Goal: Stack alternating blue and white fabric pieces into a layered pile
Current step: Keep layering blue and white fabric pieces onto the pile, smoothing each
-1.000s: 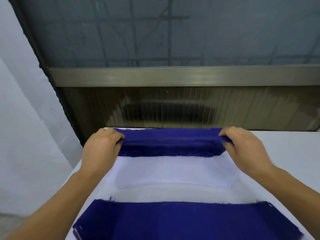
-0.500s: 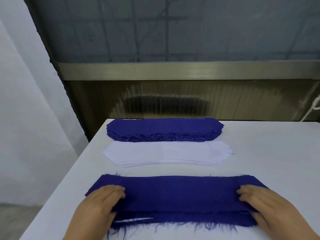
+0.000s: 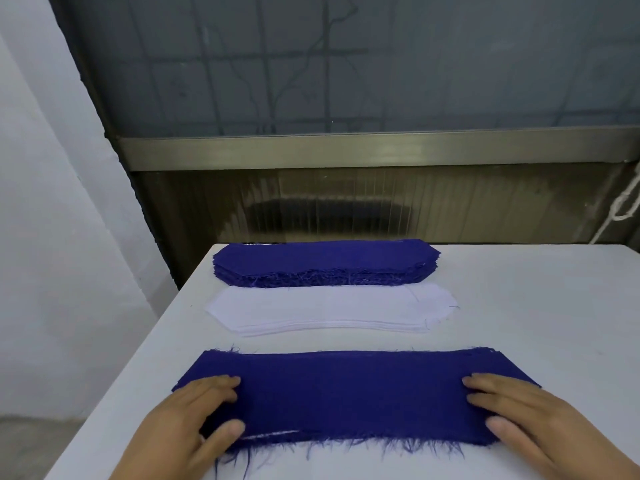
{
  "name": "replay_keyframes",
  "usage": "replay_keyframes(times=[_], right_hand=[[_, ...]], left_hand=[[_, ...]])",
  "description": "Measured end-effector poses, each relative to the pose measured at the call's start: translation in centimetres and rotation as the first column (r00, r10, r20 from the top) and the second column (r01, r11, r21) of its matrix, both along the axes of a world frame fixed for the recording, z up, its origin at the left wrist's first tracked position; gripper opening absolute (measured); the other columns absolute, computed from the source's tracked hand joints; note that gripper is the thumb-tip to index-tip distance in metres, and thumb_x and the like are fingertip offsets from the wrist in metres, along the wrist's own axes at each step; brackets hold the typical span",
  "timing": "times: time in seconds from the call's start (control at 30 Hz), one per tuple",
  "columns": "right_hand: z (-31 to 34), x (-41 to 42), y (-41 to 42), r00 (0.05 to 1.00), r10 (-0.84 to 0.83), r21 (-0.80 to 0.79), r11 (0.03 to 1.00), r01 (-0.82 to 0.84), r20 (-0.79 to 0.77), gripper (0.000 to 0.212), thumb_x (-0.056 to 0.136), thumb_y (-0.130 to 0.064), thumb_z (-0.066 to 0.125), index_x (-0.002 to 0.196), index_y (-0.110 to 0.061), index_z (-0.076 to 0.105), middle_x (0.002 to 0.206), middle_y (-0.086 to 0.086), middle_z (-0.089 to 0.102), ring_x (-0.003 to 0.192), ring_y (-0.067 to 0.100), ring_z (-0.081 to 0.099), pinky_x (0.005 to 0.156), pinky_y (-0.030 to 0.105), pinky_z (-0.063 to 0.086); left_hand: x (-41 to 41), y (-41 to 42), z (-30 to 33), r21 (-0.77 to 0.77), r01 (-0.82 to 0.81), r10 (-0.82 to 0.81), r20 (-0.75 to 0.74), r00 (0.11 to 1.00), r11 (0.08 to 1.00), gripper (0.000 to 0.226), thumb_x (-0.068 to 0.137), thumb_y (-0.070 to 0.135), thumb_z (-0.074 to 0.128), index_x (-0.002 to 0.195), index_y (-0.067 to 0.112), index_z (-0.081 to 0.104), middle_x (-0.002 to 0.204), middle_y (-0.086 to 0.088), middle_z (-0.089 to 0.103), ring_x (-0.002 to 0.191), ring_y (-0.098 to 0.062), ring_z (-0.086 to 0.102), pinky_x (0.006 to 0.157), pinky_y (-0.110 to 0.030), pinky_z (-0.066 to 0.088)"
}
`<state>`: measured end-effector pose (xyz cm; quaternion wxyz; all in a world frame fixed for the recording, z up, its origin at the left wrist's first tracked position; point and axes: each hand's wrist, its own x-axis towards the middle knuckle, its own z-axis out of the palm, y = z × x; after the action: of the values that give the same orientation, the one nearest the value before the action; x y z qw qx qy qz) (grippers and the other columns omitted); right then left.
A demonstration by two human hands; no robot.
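Head view: white stack between blue stacks.

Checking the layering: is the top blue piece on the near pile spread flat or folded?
Spread flat: the top blue piece lies smooth, both ends under flat hands.

We see bare table to the right of the three fabric piles; a narrow strip separates the white stack from the near layered pile.

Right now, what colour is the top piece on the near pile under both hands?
Dark blue, with frayed edges; top piece shows best in the head view.
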<state>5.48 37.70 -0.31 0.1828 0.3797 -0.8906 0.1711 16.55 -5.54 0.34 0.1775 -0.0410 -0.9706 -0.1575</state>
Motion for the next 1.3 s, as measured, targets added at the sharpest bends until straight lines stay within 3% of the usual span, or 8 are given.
replay_keyframes(times=[0.07, 0.2, 0.3, 0.47, 0.67, 0.8, 1.07, 1.3], right_hand=[[-0.6, -0.8, 0.6, 0.999, -0.030, 0.003, 1.000, 0.030, -0.044, 0.054, 0.099, -0.051, 0.029, 0.094, -0.024, 0.076, 0.116, -0.013, 0.065, 0.108, -0.004, 0.055, 0.092, 0.015, 0.043], [-0.5, -2.6, 1.2, 0.988, -0.131, 0.057, 0.989, 0.135, -0.079, 0.057, 0.099, -0.044, 0.029, 0.080, -0.019, 0.076, 0.100, -0.009, 0.070, 0.091, 0.001, 0.059, 0.081, 0.013, 0.044], [1.4, -4.1, 0.2, 0.975, -0.209, 0.136, 0.967, 0.217, -0.071, 0.015, 0.086, -0.020, 0.065, 0.071, -0.018, 0.068, 0.080, -0.007, 0.066, 0.067, 0.014, 0.062, 0.062, 0.027, 0.052], [3.2, -7.2, -5.1, 0.976, -0.186, 0.065, 0.982, 0.179, 0.116, 0.008, 0.087, -0.017, 0.065, 0.091, -0.025, 0.065, 0.094, -0.016, 0.061, 0.083, 0.007, 0.059, 0.072, 0.022, 0.050], [1.8, -12.9, -9.3, 0.909, -0.187, 0.053, 0.982, 0.181, 0.372, 0.018, 0.095, -0.034, 0.054, 0.111, -0.027, 0.057, 0.111, -0.014, 0.052, 0.104, 0.005, 0.046, 0.091, 0.018, 0.038], [1.1, -14.2, -9.4, 0.869, -0.163, 0.022, 0.985, 0.174, 0.467, 0.007, 0.091, -0.034, 0.059, 0.087, -0.034, 0.054, 0.098, -0.016, 0.053, 0.096, 0.004, 0.047, 0.085, 0.019, 0.041], [0.8, -15.7, -9.9, 0.813, -0.127, -0.081, 0.974, 0.210, 0.568, 0.023, 0.093, -0.025, 0.059, 0.072, -0.017, 0.059, 0.082, -0.007, 0.053, 0.076, 0.008, 0.050, 0.068, 0.015, 0.039], [0.7, -15.4, -10.3, 0.813, -0.167, -0.084, 0.963, 0.255, 0.558, 0.036, 0.098, -0.025, 0.050, 0.062, -0.023, 0.047, 0.076, -0.006, 0.048, 0.075, 0.011, 0.046, 0.068, 0.019, 0.036]], left_hand=[[-0.3, -0.4, -0.3, 0.031, -0.052, 0.053, -0.041, 0.998, 0.998, 0.037, 0.086, 0.063, 0.039, 0.080, 0.039, 0.066, 0.101, 0.033, 0.060, 0.095, 0.010, 0.052, 0.073, -0.002, 0.039], [-1.5, -1.0, 0.6, -0.083, -0.188, 0.186, -0.023, 0.982, 0.979, 0.021, 0.077, 0.038, 0.060, 0.058, 0.031, 0.052, 0.065, 0.024, 0.052, 0.059, -0.002, 0.049, 0.047, -0.016, 0.037], [-3.3, -0.2, 1.9, -0.243, -0.246, 0.270, 0.069, 0.960, 0.938, 0.037, 0.064, 0.017, 0.081, 0.051, 0.023, 0.047, 0.054, 0.011, 0.045, 0.047, -0.012, 0.045, 0.041, -0.025, 0.036], [-8.6, 5.2, 2.4, -0.164, -0.106, 0.113, 0.032, 0.993, 0.981, 0.006, 0.085, 0.028, 0.066, 0.081, 0.026, 0.063, 0.084, 0.012, 0.058, 0.073, -0.007, 0.050, 0.065, -0.022, 0.042], [-16.9, 10.5, 1.4, 0.079, 0.034, -0.038, 0.053, 0.998, 0.996, 0.027, 0.095, 0.031, 0.051, 0.121, 0.026, 0.058, 0.122, 0.012, 0.056, 0.108, -0.007, 0.051, 0.089, -0.018, 0.039], [-19.4, 11.1, -0.5, 0.221, 0.055, -0.084, 0.125, 0.989, 0.974, 0.032, 0.094, 0.036, 0.055, 0.122, 0.023, 0.059, 0.123, 0.013, 0.056, 0.115, -0.006, 0.048, 0.096, -0.017, 0.037], [-19.3, 11.1, -2.3, 0.154, 0.126, -0.124, -0.024, 0.992, 0.980, 0.034, 0.089, 0.049, 0.056, 0.113, 0.025, 0.064, 0.111, 0.015, 0.057, 0.103, -0.005, 0.047, 0.094, -0.023, 0.038], [-19.3, 11.1, -2.3, 0.150, 0.112, -0.104, -0.063, 0.993, 0.982, 0.025, 0.093, 0.035, 0.056, 0.114, 0.025, 0.065, 0.110, 0.016, 0.060, 0.103, -0.004, 0.049, 0.091, -0.019, 0.039]])
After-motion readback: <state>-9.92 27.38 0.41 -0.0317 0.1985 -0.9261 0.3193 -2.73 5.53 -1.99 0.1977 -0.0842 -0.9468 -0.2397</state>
